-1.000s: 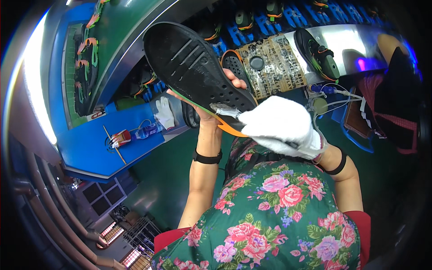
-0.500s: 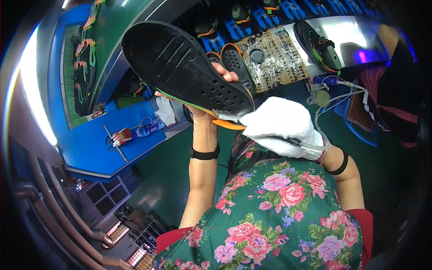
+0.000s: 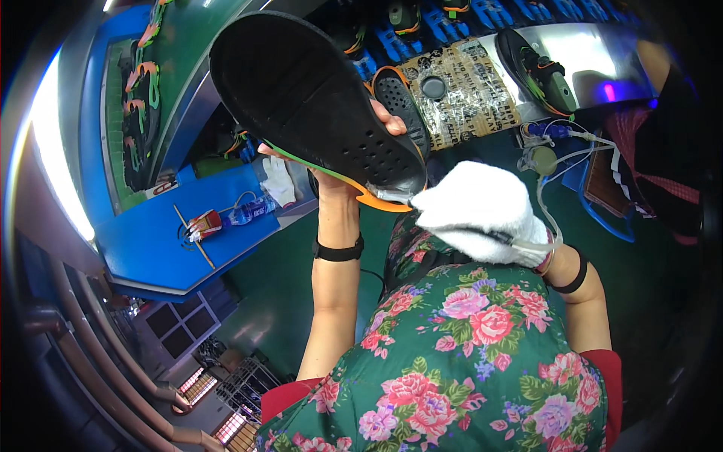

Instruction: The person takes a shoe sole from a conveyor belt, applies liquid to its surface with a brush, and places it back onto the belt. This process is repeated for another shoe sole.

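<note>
My left hand (image 3: 331, 181) holds up a large black shoe sole (image 3: 294, 90), fingers wrapped round its edge. Rows of small holes mark its heel half, and a green-to-orange rim runs along the near side. A shiny wet-looking strip lies along the heel edge. My right hand (image 3: 478, 211), in a white fabric glove, is closed at the heel round a hose-fed applicator. Its clear hose (image 3: 556, 233) comes out of the glove at the wrist; the glove hides most of the tool, and its small tip meets the heel rim.
Behind the sole is another black perforated, orange-edged piece (image 3: 392, 90). Beside it lies a taped cardboard sheet (image 3: 459, 90) with a round black cap; a black shoe (image 3: 535, 75) stands right of that. A blue table (image 3: 151, 233) at left bears a bottle (image 3: 248, 211) and a white glove (image 3: 279, 183).
The sole has tilted and its toe end has risen, so its face looks darker. My right hand has shifted slightly right along with the heel, still gripping the applicator.
</note>
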{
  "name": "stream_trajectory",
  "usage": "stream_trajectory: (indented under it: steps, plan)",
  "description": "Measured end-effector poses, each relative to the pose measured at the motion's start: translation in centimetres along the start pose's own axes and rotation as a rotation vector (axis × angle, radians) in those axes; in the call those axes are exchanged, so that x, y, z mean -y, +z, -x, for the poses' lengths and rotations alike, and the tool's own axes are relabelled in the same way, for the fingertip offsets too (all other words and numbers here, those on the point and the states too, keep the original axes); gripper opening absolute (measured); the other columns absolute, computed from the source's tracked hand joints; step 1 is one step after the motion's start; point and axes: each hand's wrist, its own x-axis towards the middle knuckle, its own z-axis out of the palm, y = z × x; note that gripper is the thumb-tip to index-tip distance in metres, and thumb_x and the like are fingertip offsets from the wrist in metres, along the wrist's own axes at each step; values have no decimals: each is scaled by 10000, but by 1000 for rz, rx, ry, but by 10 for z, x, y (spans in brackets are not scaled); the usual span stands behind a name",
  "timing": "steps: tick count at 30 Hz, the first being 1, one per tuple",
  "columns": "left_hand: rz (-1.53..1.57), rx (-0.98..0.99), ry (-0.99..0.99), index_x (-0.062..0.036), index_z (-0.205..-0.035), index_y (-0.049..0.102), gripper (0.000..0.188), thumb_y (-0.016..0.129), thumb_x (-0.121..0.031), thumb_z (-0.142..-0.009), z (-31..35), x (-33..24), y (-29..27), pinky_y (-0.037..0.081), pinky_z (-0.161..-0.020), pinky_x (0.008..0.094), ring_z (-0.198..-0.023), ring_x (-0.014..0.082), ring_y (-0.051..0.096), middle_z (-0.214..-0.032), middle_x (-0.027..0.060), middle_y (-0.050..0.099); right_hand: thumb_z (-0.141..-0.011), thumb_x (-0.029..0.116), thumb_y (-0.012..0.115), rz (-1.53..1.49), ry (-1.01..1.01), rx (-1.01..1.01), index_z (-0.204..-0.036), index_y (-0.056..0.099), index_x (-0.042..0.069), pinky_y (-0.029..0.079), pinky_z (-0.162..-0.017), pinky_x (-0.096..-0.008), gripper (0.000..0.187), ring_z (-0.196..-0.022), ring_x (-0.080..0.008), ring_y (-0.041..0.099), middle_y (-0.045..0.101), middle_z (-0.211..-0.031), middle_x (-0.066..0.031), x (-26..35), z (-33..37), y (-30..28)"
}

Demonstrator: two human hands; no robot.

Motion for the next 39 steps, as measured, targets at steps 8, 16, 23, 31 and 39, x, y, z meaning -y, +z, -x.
stream_trajectory:
  steps: [8,16,23,31,39]
  plan:
    - [63,-72,-63,87,-1205,607,1240,572,-1005,-618,3,-5,-8,576,-987,510,-1025,368,717,-1047,213,676,-771,56,829,20,-41,-1,-1110,794,137,585,-732,-355,350,-842,-262,728,782,-1049,-74,1,3,9]
    - [2,-121,-171,100,-1228,591,1349,510,-1064,-552,8,-7,-37,581,-977,510,-1058,382,694,-1036,235,673,-768,67,846,60,-74,-40,-1123,789,147,589,-737,-355,368,-843,-255,736,782,-1058,-59,6,-4,19]
    - [124,-158,-130,100,-1238,596,1405,468,-1102,-522,7,2,-25,575,-946,483,-1035,370,680,-1050,238,674,-758,13,841,90,93,-98,-1029,798,71,585,-730,-360,281,-842,-275,738,786,-1007,-115,1,8,9]
    - [79,-146,-235,6,-1334,584,1378,420,-1109,-543,11,1,-27,533,-917,486,-963,351,674,-1084,237,657,-777,12,842,-408,295,-22,-909,795,56,596,-753,-342,147,-848,-239,760,789,-930,-108,-8,8,7]
    - [52,-95,-469,46,-1503,437,1401,338,-1058,-646,8,-13,-34,627,-881,543,-1006,412,741,-1187,332,670,-787,33,808,-92,-58,202,-1086,781,120,578,-769,-370,312,-865,-277,722,780,-1070,-76,-12,1,8]
